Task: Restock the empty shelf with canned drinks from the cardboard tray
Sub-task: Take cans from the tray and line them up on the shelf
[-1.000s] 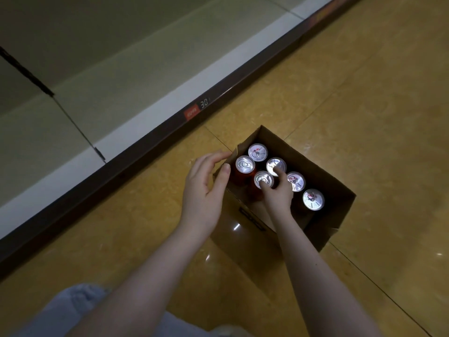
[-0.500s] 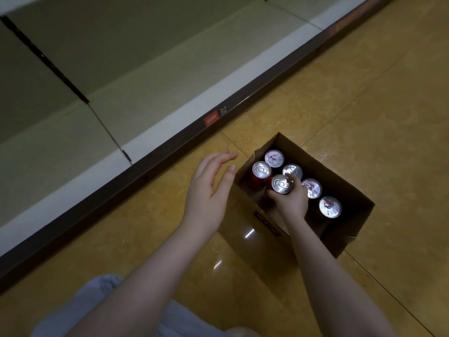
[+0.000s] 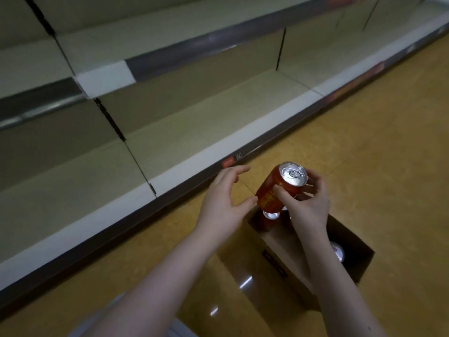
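Head view — right hand (image 3: 308, 205) grips red can (image 3: 277, 190) mid-frame, above cardboard tray (image 3: 359, 266); left hand (image 3: 224, 203) fingers loose, holding nothing, just beside. Shelf (image 3: 184, 132), upper left, bare — nothing stocked yet; other cans (image 3: 337, 251) wait in tray.

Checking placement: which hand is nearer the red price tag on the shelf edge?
Left. The left hand hovers just below the price tag; the right hand grips the can farther right.

1. The left forearm (image 3: 155, 283) and right forearm (image 3: 335, 288) are bare along all their visible length.
2. The left hand (image 3: 224, 205) and right hand (image 3: 308, 205) are bare too.
3. A pale blue-grey garment (image 3: 181, 330), soft and blurred, shows beneath the arms.
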Tool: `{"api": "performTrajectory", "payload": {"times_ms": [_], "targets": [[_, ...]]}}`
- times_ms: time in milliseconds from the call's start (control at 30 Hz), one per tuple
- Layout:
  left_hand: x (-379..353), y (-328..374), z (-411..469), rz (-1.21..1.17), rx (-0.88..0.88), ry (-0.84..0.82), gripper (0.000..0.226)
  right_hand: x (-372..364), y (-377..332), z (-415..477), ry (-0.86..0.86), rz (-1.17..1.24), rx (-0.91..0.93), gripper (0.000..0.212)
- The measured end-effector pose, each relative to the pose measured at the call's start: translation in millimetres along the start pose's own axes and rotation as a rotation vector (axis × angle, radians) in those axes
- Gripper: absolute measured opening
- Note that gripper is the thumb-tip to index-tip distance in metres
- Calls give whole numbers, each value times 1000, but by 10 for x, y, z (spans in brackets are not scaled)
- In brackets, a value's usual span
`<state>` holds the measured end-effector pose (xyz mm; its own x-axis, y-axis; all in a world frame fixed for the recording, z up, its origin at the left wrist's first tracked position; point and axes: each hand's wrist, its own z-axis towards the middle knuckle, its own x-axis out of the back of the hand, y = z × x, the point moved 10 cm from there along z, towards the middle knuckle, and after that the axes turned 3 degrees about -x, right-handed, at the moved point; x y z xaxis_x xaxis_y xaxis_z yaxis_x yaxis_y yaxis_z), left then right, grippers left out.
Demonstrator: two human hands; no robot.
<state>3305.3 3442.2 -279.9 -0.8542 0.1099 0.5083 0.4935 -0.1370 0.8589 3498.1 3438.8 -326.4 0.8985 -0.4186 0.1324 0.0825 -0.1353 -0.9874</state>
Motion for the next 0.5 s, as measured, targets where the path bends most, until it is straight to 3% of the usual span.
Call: {"api": "performTrajectory", "payload": {"times_ms": [267, 500], "targets": [[490, 113, 32, -115, 4, 107, 74, -696, -895, -289, -197, 46, 211, 71], [1385, 225, -177, -153, -35, 393, 62, -1409, -1530, -650, -406, 137, 325, 68]]}}
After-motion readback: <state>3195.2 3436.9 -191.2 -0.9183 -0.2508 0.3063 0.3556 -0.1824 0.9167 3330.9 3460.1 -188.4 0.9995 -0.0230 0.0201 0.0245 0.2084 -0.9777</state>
